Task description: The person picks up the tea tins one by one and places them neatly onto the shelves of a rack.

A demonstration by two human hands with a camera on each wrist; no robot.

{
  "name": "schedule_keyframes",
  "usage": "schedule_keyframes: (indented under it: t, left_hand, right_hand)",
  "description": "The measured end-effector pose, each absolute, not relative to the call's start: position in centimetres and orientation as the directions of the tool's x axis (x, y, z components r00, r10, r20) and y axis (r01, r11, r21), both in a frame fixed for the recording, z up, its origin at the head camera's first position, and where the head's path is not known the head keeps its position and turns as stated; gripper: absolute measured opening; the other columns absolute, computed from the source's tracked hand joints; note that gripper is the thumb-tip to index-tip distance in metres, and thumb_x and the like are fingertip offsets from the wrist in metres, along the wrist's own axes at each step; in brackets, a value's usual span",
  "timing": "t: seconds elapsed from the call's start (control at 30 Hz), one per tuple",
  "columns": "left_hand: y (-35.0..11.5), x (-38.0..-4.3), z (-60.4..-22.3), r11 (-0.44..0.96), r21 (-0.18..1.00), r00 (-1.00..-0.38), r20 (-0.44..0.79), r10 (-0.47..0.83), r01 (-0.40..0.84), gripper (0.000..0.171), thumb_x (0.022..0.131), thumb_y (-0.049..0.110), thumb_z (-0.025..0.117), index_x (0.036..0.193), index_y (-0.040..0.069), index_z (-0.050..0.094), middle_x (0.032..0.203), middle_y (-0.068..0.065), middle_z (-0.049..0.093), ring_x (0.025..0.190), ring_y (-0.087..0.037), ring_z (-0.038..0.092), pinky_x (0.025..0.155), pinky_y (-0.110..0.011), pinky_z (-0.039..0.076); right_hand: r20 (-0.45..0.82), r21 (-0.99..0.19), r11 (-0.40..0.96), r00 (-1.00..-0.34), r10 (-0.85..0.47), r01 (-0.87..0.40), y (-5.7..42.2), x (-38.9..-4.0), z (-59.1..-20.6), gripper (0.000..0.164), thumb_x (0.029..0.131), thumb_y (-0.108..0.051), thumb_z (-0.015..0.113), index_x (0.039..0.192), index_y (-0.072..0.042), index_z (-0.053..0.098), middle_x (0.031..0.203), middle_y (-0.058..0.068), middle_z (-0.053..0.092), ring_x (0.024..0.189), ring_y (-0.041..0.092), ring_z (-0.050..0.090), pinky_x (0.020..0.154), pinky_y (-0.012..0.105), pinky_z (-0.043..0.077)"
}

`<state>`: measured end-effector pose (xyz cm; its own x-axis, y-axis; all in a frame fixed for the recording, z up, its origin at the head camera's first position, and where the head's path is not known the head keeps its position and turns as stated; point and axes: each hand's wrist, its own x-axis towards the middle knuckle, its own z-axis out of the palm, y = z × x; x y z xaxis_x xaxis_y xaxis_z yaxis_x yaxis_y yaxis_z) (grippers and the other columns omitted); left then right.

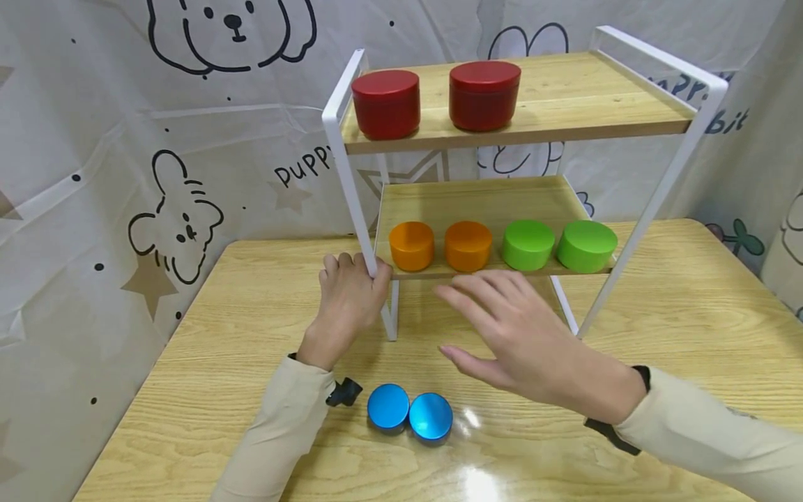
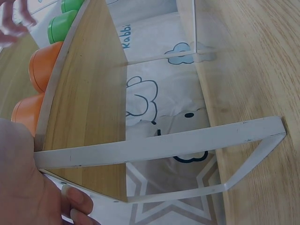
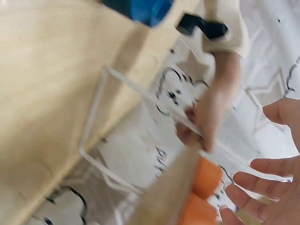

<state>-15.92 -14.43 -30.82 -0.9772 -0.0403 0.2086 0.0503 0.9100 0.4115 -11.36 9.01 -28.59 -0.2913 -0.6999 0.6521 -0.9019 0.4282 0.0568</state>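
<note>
My left hand [image 1: 351, 296] grips the left upright of a two-tier rack [image 1: 564, 90] at the lower shelf's corner. Seen from the left wrist, its fingers [image 2: 77, 201] curl at the white metal frame [image 2: 154, 145]. My right hand [image 1: 517, 328] hovers in front of the lower shelf, thumb apart from the fingers and nothing held. On that shelf stand two orange tins [image 1: 411, 247] at left and two green tins [image 1: 528, 245] at right. Two red tins [image 1: 387, 104] sit on the upper shelf. Two blue tins [image 1: 388, 406] stand side by side on the table, below the hands.
The wooden table [image 1: 251, 335] carries the rack, whose white legs [image 1: 652, 188] stand on both sides. A patterned cloth [image 1: 81, 174] hangs behind and beside the table. Dark straps [image 1: 608, 434] with cameras are on both wrists.
</note>
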Motion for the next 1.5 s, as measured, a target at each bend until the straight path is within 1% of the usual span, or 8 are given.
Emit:
schedule_keyframes:
  t: [0.17,0.37,0.63,0.8,0.9,1.07,1.3,1.5]
  left_hand:
    - [-14.5,-15.9,-30.8,0.913,0.406,-0.978,0.207,-0.041,0.048,0.044,0.095,0.035,0.021,0.076,0.005,0.047,0.079,-0.014,0.043,0.080,-0.033,0.032,0.068,-0.039,0.023]
    - [-14.5,-15.8,-30.9,0.911,0.409,-0.976,0.213,-0.039,0.053,0.044,0.095,0.035,0.022,0.076,0.006,0.048,0.079,-0.014,0.044,0.080,-0.033,0.032,0.068,-0.038,0.023]
    - [-14.5,-15.8,-30.9,0.910,0.410,-0.975,0.221,-0.035,0.060,0.043,0.095,0.034,0.022,0.076,0.006,0.048,0.078,-0.013,0.044,0.080,-0.033,0.033,0.067,-0.038,0.024]
    - [-14.5,-15.8,-31.0,0.910,0.411,-0.975,0.219,-0.034,0.061,0.043,0.095,0.034,0.022,0.076,0.006,0.048,0.079,-0.013,0.044,0.081,-0.033,0.033,0.068,-0.039,0.025]
    - [-14.4,-15.9,-31.0,0.908,0.414,-0.974,0.223,-0.035,0.062,0.043,0.095,0.034,0.022,0.076,0.006,0.048,0.079,-0.013,0.044,0.081,-0.033,0.033,0.068,-0.039,0.025]
    - [-14.4,-15.8,-30.9,0.902,0.426,-0.972,0.229,-0.041,0.063,0.044,0.095,0.035,0.021,0.075,0.006,0.048,0.078,-0.014,0.044,0.080,-0.034,0.034,0.067,-0.039,0.026]
    - [-14.4,-15.9,-30.9,0.905,0.421,-0.972,0.230,-0.038,0.064,0.044,0.096,0.035,0.021,0.077,0.006,0.048,0.079,-0.014,0.044,0.080,-0.034,0.034,0.067,-0.039,0.027]
    - [-14.4,-15.9,-30.9,0.904,0.422,-0.974,0.223,-0.039,0.061,0.044,0.096,0.035,0.021,0.077,0.006,0.049,0.078,-0.014,0.045,0.080,-0.034,0.034,0.067,-0.039,0.027]
  right_hand:
    - [0.553,0.050,0.373,-0.285,-0.783,-0.926,8.4,-10.3,-32.2,0.056,0.094,-0.047,0.052,0.129,-0.003,0.054,0.121,0.011,0.059,0.107,0.027,0.055,0.089,0.043,0.046]
    - [0.423,0.055,0.327,-0.275,-0.863,-0.943,8.1,-9.2,-35.4,0.062,0.087,-0.048,0.064,0.131,-0.007,0.052,0.120,0.007,0.059,0.108,0.023,0.055,0.091,0.039,0.046]
    - [0.249,0.040,0.299,-0.281,-0.927,-0.953,8.1,-8.3,-37.3,0.062,0.088,-0.052,0.061,0.135,-0.012,0.049,0.123,0.006,0.056,0.109,0.022,0.054,0.092,0.039,0.045]
    - [0.244,0.078,0.295,-0.269,-0.932,-0.952,8.0,-8.2,-37.8,0.063,0.086,-0.051,0.063,0.133,-0.012,0.049,0.123,0.006,0.054,0.106,0.021,0.054,0.090,0.038,0.045]
    - [0.250,0.095,0.292,-0.261,-0.932,-0.952,7.9,-8.3,-38.0,0.061,0.085,-0.047,0.067,0.132,-0.012,0.049,0.122,0.006,0.054,0.105,0.021,0.054,0.089,0.037,0.045]
    - [0.240,0.079,0.299,-0.273,-0.932,-0.951,7.6,-8.3,-38.0,0.057,0.084,-0.036,0.071,0.132,-0.013,0.051,0.121,0.004,0.055,0.104,0.019,0.055,0.089,0.036,0.047]
    - [0.208,0.069,0.307,-0.288,-0.935,-0.949,7.5,-8.4,-37.8,0.060,0.081,-0.038,0.075,0.131,-0.013,0.051,0.121,0.004,0.054,0.104,0.020,0.055,0.087,0.036,0.048]
    - [0.189,0.000,0.316,-0.310,-0.932,-0.949,7.5,-8.4,-37.9,0.056,0.084,-0.037,0.071,0.129,-0.011,0.051,0.119,0.004,0.056,0.103,0.019,0.056,0.087,0.035,0.049]
